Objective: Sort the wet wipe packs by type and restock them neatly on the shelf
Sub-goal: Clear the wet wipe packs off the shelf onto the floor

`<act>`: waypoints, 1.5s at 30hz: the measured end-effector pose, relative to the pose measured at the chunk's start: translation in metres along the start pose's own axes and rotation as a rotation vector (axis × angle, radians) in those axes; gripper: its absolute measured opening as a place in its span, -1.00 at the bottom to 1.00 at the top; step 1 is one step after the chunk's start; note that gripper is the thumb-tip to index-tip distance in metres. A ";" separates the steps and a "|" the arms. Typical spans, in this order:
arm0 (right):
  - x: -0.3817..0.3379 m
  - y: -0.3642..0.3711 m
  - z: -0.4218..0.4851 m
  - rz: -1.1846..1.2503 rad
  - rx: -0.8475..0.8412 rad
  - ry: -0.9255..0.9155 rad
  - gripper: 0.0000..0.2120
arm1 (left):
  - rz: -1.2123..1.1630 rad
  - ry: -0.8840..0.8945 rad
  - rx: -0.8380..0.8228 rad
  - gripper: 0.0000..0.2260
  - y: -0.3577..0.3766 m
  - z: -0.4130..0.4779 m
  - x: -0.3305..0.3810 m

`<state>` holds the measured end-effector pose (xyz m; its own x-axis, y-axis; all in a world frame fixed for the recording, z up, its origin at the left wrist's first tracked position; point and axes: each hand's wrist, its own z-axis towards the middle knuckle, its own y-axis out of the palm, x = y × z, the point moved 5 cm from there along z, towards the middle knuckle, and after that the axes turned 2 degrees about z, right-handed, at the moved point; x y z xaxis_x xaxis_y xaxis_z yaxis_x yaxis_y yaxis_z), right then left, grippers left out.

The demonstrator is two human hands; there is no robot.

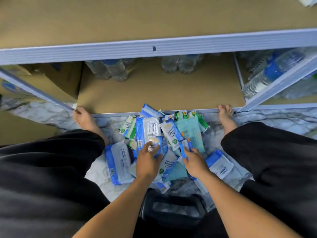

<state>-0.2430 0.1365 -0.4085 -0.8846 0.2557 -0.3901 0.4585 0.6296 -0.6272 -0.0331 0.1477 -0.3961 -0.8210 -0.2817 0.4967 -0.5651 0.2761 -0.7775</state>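
Because they lie heaped over one another, many of the wet wipe packs (151, 127) show only a corner or an edge, and their print is too blurred to read. The heap sits on the marble-patterned floor (274, 115) between the person's bare feet (84, 119), just in front of the lower shelf (161, 90), with a few packs touching its front edge. Blue-and-white, green-and-white and teal wrappers are mixed together. A white object (307, 1) on the upper shelf (154, 18) is cut off by the top right corner, and what it is cannot be told. A dark object (171, 210) low between the forearms is partly covered by them and hard to identify. Water bottles (109, 69) stand at the back of the lower shelf, their tops hidden behind the upper shelf's rail (154, 47).

Both forearms reach forward and down from the bottom edge. The left hand (149, 160) lies palm down on the heap, thumb and fingers curled round a small blue-and-white pack (155, 145) near its top. The right hand (193, 162), just beside it, is closed round the near end of a slim blue-edged pack (184, 146) that sticks up out of the heap; most of its fingers are hidden under the hand.
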 end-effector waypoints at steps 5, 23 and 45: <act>-0.008 -0.008 0.002 0.060 0.077 0.029 -0.50 | 0.076 -0.006 0.083 -0.68 -0.014 0.004 0.008; -0.121 -0.144 -0.090 -0.293 0.175 -0.282 -0.55 | 0.520 0.273 -0.113 -0.62 -0.160 -0.018 0.110; -0.271 -0.414 -0.097 -0.327 0.540 -0.437 -0.48 | 0.277 0.355 0.366 -0.65 -0.419 0.082 0.221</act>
<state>-0.2008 -0.1219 0.0224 -0.9199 -0.2661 -0.2882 0.2563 0.1486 -0.9551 0.0294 -0.1053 0.0079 -0.9471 0.0992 0.3053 -0.3118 -0.0577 -0.9484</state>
